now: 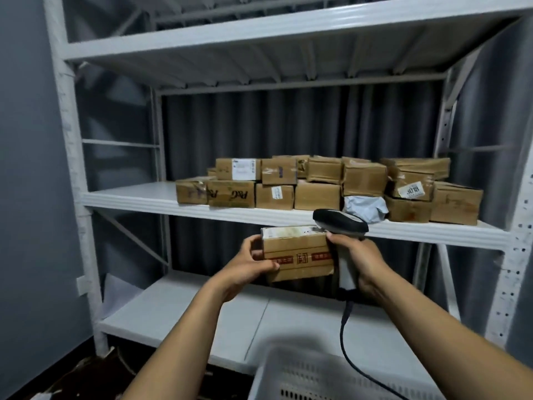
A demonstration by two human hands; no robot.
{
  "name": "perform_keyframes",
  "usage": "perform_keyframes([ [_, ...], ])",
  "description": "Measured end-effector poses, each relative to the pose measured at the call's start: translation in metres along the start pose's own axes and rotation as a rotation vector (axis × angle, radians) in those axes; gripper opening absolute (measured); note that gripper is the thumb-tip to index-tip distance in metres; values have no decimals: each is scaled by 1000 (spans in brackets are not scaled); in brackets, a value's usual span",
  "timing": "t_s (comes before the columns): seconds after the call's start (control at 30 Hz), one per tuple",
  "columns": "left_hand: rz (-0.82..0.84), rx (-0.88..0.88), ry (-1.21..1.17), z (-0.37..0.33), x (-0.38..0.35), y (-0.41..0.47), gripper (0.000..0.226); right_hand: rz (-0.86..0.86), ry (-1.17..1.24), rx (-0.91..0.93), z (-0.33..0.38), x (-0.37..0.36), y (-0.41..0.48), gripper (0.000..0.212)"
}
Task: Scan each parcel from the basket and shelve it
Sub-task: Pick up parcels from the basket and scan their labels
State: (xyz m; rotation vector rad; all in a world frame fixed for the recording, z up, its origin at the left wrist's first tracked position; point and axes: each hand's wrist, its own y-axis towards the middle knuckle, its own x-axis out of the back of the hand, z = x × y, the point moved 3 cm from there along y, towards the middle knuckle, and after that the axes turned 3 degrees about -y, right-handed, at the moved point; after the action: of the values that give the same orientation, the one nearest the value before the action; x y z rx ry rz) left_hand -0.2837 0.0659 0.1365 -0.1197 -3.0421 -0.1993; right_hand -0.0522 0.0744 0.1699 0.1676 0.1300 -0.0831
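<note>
At the bottom of the frame, closest to you, is the white plastic basket (317,376). It is blurry, and you cannot see if more parcels are inside. The scanner's dark cable (344,336) hangs down in front of it.

Just above that, in the middle of the frame, are your two hands. Your left hand (248,267) grips the left end of a small brown cardboard parcel (297,255), with your thumb on the front and your fingers curled round the side. Your right hand (363,261) is wrapped round the handle of the barcode scanner (340,223). Its fingertips touch the right edge of the parcel. The scanner's black head sits over the top right corner of the box, close to the pale label on top.

This looks like the scan step. The parcel is in the air, below the front edge of the middle shelf (129,199), not on it yet.

Further back, the right part of that shelf is full of stacked cardboard parcels (317,186), with a grey plastic mailer (364,207) tucked among them. The left part of the shelf is bare.

Next, you will likely need to aim the scanner at the label. Then lift the parcel up and set it on the bare left part.
</note>
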Motion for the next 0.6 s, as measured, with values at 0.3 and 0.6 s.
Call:
perform_keyframes([
  [0.3,-320,-136,146,-31,136,28,102,203,-267,152,44,-140,58,10],
  [0.6,-871,-245,253,-60,225,91,101,80,-444,194,54,-200,139,6],
])
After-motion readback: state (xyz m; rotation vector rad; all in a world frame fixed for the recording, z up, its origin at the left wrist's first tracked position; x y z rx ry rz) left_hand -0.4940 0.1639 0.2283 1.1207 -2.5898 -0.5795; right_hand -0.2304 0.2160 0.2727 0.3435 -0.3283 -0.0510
